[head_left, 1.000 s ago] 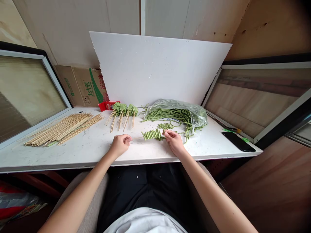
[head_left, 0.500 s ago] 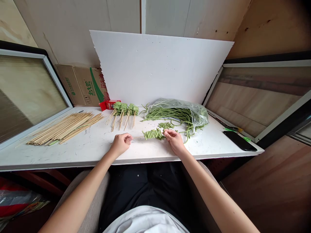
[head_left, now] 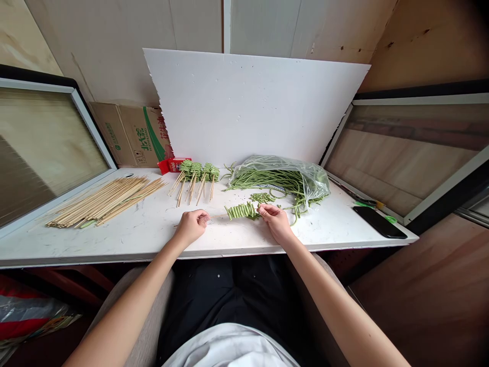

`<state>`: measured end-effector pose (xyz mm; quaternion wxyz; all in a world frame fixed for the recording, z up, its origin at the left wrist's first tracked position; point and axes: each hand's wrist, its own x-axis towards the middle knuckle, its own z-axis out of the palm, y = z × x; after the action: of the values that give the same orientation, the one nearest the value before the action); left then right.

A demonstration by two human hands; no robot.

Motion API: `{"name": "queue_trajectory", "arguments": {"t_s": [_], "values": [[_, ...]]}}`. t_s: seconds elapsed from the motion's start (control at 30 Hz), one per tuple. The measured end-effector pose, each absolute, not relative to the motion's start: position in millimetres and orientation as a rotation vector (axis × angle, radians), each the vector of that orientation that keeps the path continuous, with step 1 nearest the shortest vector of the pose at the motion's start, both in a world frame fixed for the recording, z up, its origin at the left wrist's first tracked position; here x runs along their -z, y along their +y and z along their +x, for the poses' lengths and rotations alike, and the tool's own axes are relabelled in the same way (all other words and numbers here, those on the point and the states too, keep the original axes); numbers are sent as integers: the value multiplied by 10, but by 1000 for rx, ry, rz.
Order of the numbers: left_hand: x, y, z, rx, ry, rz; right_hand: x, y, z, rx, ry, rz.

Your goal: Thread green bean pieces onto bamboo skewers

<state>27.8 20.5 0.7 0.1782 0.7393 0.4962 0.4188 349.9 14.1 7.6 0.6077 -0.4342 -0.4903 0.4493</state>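
Note:
My left hand (head_left: pixel 192 226) is closed on the bare end of a thin wooden skewer (head_left: pixel 218 215). Cut pieces of long green bean (head_left: pixel 241 211) sit side by side along the skewer, crosswise to it. At its other end my right hand (head_left: pixel 275 221) is closed, thumb and fingertips pinching a piece of green bean against the row. The fingers partly hide that piece and the skewer's tip. Just behind the right hand lies a small heap of cut bean pieces (head_left: pixel 261 197) on the white table (head_left: pixel 153 239).
Loose bamboo skewers (head_left: pixel 103 201) lie at the left. Finished bean skewers (head_left: pixel 198 172) are stacked at the back beside a red box (head_left: pixel 172 164). Uncut long beans (head_left: pixel 267 179) spill from a clear plastic bag (head_left: pixel 315 178). A black phone (head_left: pixel 380 222) rests near the right edge.
The view has shifted very slightly. Both hands keep nearly the same position and grip, with the bean skewer stretched between them.

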Motion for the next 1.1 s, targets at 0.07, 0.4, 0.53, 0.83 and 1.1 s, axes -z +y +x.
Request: {"name": "queue_trajectory", "arguments": {"t_s": [0.07, 0.4, 0.53, 0.83, 1.1], "values": [[-13, 202, 277, -1183, 1407, 2107, -75, 136, 3497, -1036, -1123, -1003], [-24, 188, 277, -1151, 1448, 2221, -42, 143, 3495, -958, -1124, -1065], [-18, 189, 273, -1123, 1481, 2245, -39, 137, 3491, -927, -1167, -1101], [-30, 182, 279, -1155, 1462, 2222, -82, 115, 3472, -946, -1187, -1087], [-10, 204, 278, -1238, 1422, 2065, -64, 156, 3502, -1021, -1117, -1020]]}}
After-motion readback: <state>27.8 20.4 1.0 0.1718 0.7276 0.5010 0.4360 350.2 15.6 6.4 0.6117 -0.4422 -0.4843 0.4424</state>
